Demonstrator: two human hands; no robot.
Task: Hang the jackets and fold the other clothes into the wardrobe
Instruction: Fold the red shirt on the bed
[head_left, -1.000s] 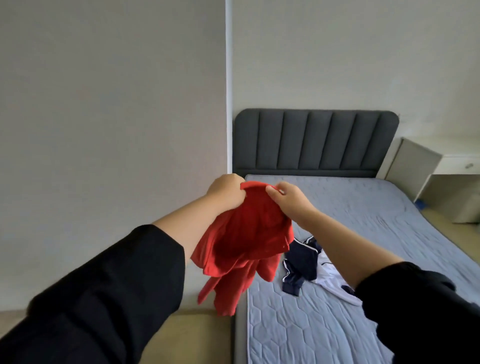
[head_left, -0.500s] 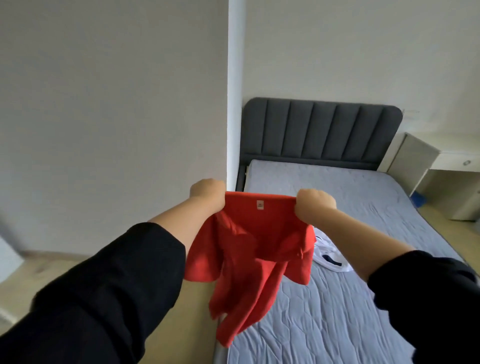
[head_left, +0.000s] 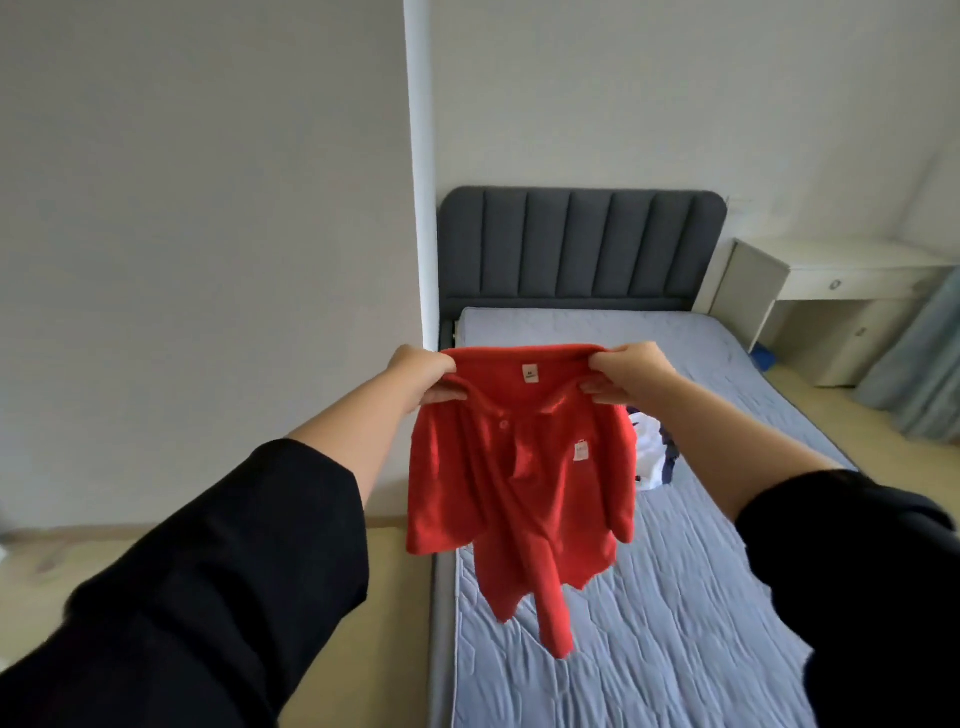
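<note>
Above bed (head_left: 675, 649) edge | left hand (head_left: 423, 376); right hand (head_left: 631, 379) pinch red polo shirt (head_left: 519, 483) shoulders; hem hangs free

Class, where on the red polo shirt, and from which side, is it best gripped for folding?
Grip the red polo shirt at both shoulders, either side of the collar, coming from the outer sides, as the left hand and right hand do. Held there, its top edge stretches level and the body hangs free.
</note>
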